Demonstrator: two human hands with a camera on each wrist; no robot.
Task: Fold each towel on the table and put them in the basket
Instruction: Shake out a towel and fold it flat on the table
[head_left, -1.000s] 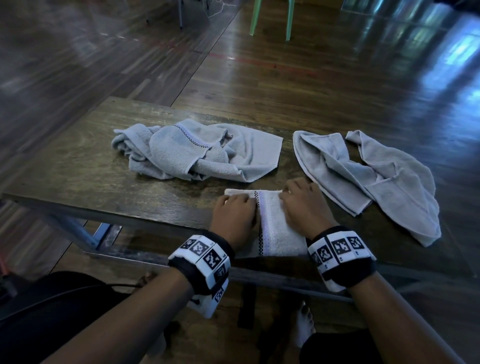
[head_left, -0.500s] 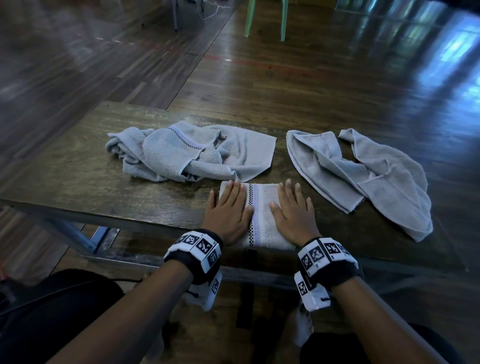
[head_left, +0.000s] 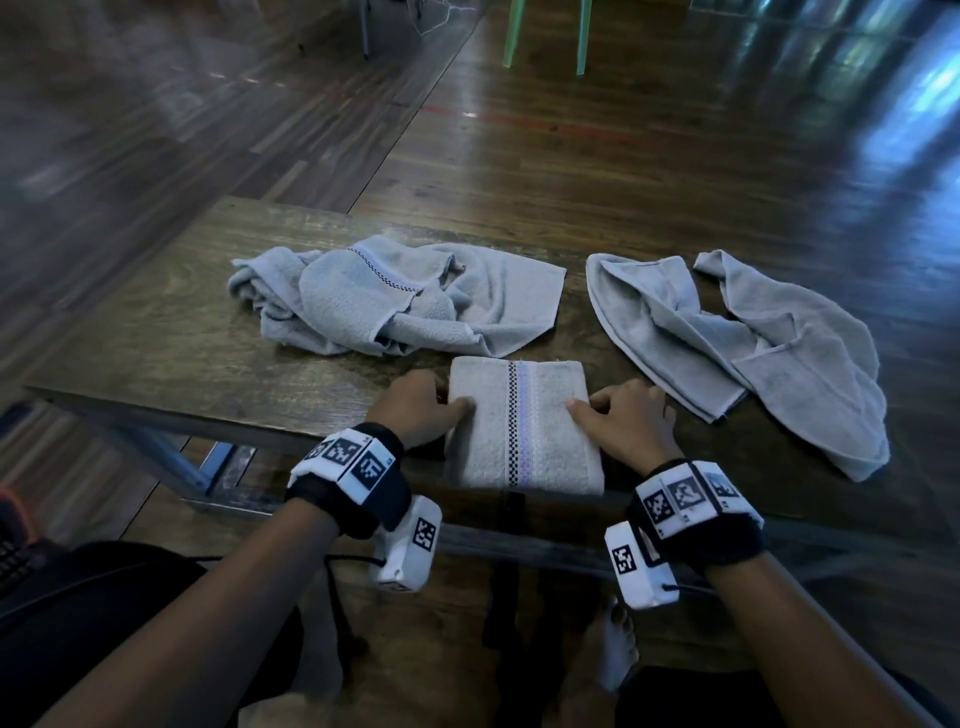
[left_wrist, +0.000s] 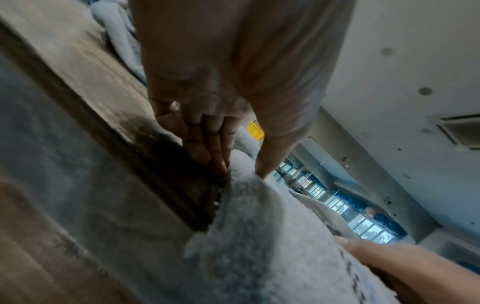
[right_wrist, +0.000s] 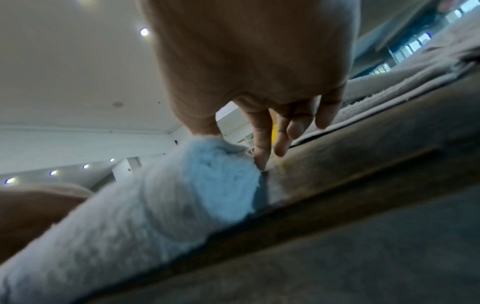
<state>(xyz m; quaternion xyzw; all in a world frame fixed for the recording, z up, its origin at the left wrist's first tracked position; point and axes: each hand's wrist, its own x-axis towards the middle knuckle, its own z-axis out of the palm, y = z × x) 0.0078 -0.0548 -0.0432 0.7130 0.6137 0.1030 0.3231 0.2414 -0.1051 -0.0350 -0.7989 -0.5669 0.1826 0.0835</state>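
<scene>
Both hands have shifted from flat on top of the folded towel (head_left: 524, 428) to its 2 side edges. Left hand (head_left: 415, 410) and right hand (head_left: 631, 421) each pinch an edge, thumb on top, fingers tucked beneath (confirmed in the wrist views). It lies at the table's (head_left: 156, 332) near edge. 2 crumpled towels (head_left: 395, 296) (head_left: 753, 343) lie toward the far edge.

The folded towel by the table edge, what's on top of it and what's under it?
On the folded towel lie only two thumbs: left hand, right hand. The fingers reach down at its sides. Under it is the table; its near end overhangs. Anything else beneath is covered.
</scene>
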